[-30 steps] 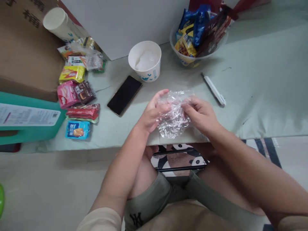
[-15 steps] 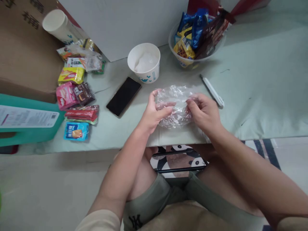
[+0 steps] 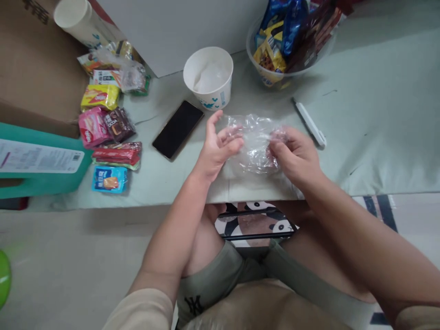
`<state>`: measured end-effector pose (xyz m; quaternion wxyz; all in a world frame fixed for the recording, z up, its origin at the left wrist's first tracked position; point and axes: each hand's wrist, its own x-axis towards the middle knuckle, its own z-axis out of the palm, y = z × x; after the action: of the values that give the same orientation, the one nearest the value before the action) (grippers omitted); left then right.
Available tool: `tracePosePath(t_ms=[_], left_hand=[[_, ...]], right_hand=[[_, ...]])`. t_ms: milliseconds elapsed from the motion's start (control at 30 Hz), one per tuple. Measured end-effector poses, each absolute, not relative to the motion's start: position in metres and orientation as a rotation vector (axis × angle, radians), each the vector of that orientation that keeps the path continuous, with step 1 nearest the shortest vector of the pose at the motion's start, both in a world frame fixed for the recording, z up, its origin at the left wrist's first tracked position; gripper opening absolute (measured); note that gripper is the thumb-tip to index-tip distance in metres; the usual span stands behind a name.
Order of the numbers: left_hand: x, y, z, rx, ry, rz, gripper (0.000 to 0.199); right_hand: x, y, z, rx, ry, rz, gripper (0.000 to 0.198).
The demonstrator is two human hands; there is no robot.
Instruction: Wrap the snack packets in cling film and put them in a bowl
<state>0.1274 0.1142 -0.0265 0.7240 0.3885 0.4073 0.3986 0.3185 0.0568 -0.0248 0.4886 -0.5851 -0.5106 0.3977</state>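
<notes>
Between my two hands, just above the table's front part, is a crinkled clear plastic bag. My left hand pinches its left side between thumb and fingers, with the index finger raised. On the opposite side, my right hand grips the plastic with thumb and curled fingers. Behind the bag stands a white paper tub with a translucent crumpled lining inside. A black phone lies left of my left hand, and a white utility knife lies beyond my right hand.
A clear bowl of wrapped snacks stands at the back. Several small snack packs, including a blue one, lie on the left beside a cardboard box and a teal container. Stacked paper tubs lean behind them.
My left index finger has lifted and spread away from the plastic. The bag looks flatter and smaller between my hands. The view has shifted slightly.
</notes>
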Motion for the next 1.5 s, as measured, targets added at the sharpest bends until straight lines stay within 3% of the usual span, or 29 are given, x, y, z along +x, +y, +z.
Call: tracePosePath(t_ms=[67,167,300,400,567,800,900,1100,1233,1333,1433,1500], left_hand=[[0.126,0.114,-0.030,0.912,0.901,0.819,0.103],[0.121,0.116,-0.032,0.956,0.937,0.746,0.103],[0.114,0.122,-0.032,0.958,0.959,0.762,0.090],[0.113,0.124,-0.030,0.953,0.953,0.774,0.082],[0.118,0.123,-0.020,0.926,0.888,0.683,0.051],[0.121,0.120,-0.014,0.965,0.865,0.561,0.033],[0.117,0.120,-0.014,0.943,0.852,0.569,0.038],[0.109,0.126,-0.017,0.811,0.788,0.634,0.019],[0.111,0.130,-0.020,0.921,0.881,0.696,0.034],[0.114,0.129,-0.025,1.128,1.023,0.778,0.012],[0.115,0.129,-0.030,1.184,0.991,0.782,0.024],[0.115,0.128,-0.031,1.196,0.960,0.800,0.029]], right_hand=[[0.319,0.057,-0.026,-1.402,-1.217,0.983,0.022],[0.322,0.060,-0.026,-1.424,-1.160,0.976,0.021],[0.326,0.061,-0.029,-1.481,-1.093,0.961,0.017],[0.326,0.060,-0.029,-1.464,-1.034,1.124,0.019],[0.322,0.058,-0.019,-1.478,-0.996,1.330,0.019],[0.326,0.056,-0.021,-1.409,-1.009,1.567,0.034],[0.324,0.057,-0.024,-1.321,-0.947,1.510,0.047],[0.321,0.060,-0.017,-1.207,-0.887,1.508,0.027],[0.320,0.060,-0.019,-1.368,-1.119,1.320,0.040],[0.316,0.060,-0.023,-1.563,-1.242,1.106,0.020],[0.311,0.061,-0.024,-1.535,-1.120,1.106,0.043],[0.310,0.062,-0.023,-1.520,-1.099,1.174,0.037]])
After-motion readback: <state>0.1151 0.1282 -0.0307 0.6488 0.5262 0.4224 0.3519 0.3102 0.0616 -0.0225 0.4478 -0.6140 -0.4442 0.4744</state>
